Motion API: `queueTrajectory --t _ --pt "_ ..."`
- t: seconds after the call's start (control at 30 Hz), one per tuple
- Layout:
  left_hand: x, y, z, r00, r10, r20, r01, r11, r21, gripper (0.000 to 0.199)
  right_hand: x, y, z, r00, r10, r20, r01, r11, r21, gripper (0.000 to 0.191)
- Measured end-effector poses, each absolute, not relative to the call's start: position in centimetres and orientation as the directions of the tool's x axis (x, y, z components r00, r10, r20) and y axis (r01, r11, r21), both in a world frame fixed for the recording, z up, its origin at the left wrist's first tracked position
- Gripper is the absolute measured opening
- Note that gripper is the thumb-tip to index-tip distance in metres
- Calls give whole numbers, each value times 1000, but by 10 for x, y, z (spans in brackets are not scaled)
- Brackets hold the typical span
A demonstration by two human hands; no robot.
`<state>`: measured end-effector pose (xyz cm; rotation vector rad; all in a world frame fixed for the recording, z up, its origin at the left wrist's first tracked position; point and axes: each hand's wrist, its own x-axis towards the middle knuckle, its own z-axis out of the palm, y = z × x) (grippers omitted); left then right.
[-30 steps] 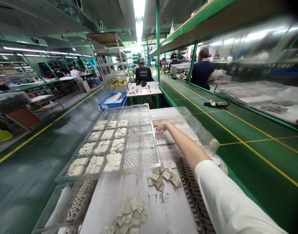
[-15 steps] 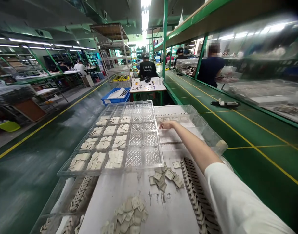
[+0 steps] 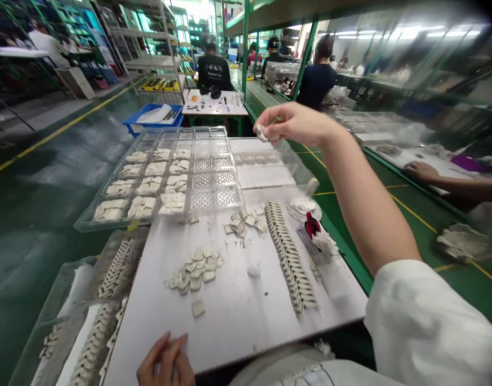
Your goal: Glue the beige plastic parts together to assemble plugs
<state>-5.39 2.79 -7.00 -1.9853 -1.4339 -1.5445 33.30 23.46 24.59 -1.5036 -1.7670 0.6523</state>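
My right hand (image 3: 296, 124) is raised over the far end of the table, its thumb and fingers pinched on a small off-white piece (image 3: 262, 133). At the near table edge my left hand (image 3: 165, 364) rests with its fingers loosely apart, nothing visible in them. Between the hands lie a loose heap of greyish-beige flat pieces (image 3: 197, 268) and a smaller heap of square pieces (image 3: 246, 222). A long overlapping row of similar pieces (image 3: 288, 252) runs along the right side of the white tabletop (image 3: 237, 321).
A clear compartment tray (image 3: 215, 185), partly filled with pale pieces, covers the table's far left. Lower left, another clear tray (image 3: 96, 268) holds rows of pieces. Red-handled scissors (image 3: 311, 225) lie beside a round dish (image 3: 304, 208). At right, a co-worker's hand (image 3: 421, 171) rests on another bench.
My right hand has lifted from the clear tray at far right, a small off-white piece now showing in its fingers. My left hand has come into view. The camera has tilted downward.
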Motion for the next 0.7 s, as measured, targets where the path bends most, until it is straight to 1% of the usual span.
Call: queueTrajectory --t 0.03,0.1,0.13,0.17,0.2,0.23,0.27,0.3,0.33,0.37,0.43,0.47,0.53,0.6,0.63,0.7 --pt "-55 29 -72 -26 531 847 798 -499 337 23 320 208 256 -83 959 272 618 264 -741 19" --pt "-57 30 -74 -16 521 853 795 -511 327 21 295 156 265 -88 924 373 606 346 -716 18" --pt "-57 29 -74 -18 529 848 793 -509 334 20 285 131 263 -89 877 472 555 437 -707 18" --pt "-58 29 -74 -28 543 839 790 -503 352 19 277 106 255 -45 826 562 485 509 -711 13" --pt "-58 28 -73 -39 559 828 785 -496 372 18 271 83 242 53 790 611 431 534 -727 9" --pt "-58 27 -73 -49 575 817 780 -489 391 18 267 62 223 151 767 624 385 535 -752 12" --pt "-59 26 -73 -58 586 808 774 -485 407 18 266 42 200 225 766 602 347 515 -784 24" --pt "-59 25 -73 -66 594 802 770 -480 419 18 266 23 173 330 769 547 327 450 -831 35" --pt "-59 24 -73 -72 601 796 768 -477 429 18 267 6 144 417 787 455 305 351 -885 42" --pt "-59 23 -73 -77 607 791 765 -472 437 19 268 -10 114 489 788 374 283 262 -923 45" --pt "-59 22 -72 -92 626 775 762 -457 459 20 270 -41 60 556 806 204 219 95 -971 41" --pt "-58 22 -72 -97 635 767 761 -449 468 20 271 -56 38 574 806 143 179 46 -983 41" --pt "-56 21 -70 -98 644 758 759 -445 476 19 270 -83 6 573 819 31 146 -65 -987 44" --pt "-54 21 -69 -95 642 761 755 -452 475 19 268 -105 -10 606 795 -17 149 -135 -980 41" --pt "-53 21 -69 -97 637 764 751 -458 477 19 268 -114 -15 617 787 -15 163 -146 -976 35" --pt "-51 20 -69 -103 628 771 742 -468 481 20 269 -125 -20 601 798 43 220 -114 -969 20"
